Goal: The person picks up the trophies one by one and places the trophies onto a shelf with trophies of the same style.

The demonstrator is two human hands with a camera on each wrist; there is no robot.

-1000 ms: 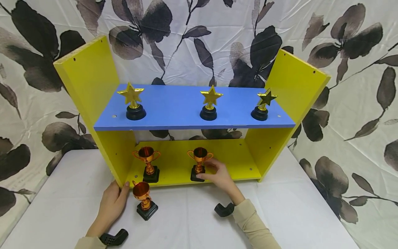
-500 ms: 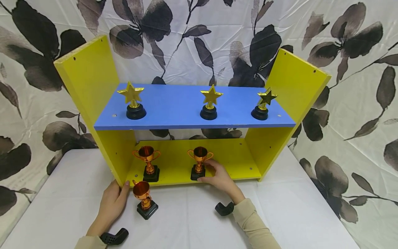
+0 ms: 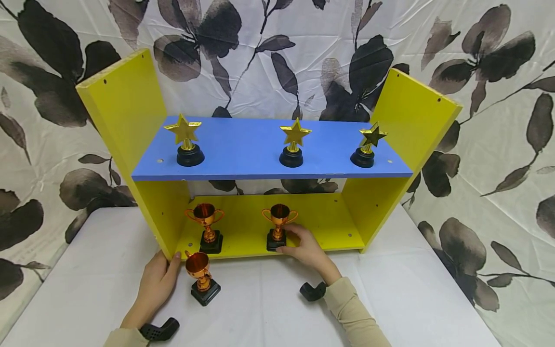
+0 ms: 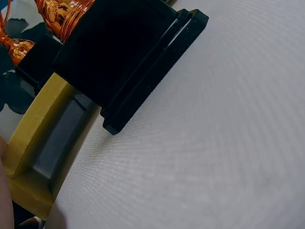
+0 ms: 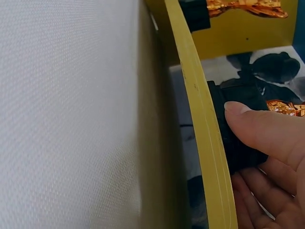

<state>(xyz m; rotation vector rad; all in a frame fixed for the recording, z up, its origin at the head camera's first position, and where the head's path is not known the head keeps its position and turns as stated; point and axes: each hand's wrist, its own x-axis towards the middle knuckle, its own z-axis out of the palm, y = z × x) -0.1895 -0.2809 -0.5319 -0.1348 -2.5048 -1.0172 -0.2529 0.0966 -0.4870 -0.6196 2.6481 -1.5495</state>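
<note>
On the shelf's yellow bottom board stands an orange-gold trophy cup with a black square base. My right hand holds that base, the thumb on its front and the other fingers behind. My left hand grips the lower front corner of the yellow left side panel, its thumb on the near side; the fingertips are mostly hidden. A second trophy cup stands at the bottom board's left end. Another trophy cup sits upright on the white tabletop, just right of my left hand.
Above is a blue board bearing a left star trophy, a middle star trophy and a right star trophy. The yellow right side panel closes that end. A floral cloth hangs behind the shelf.
My right thumb has shifted slightly to the right along the trophy cup's base. My left hand, the shelf and the other trophies stay in place.
</note>
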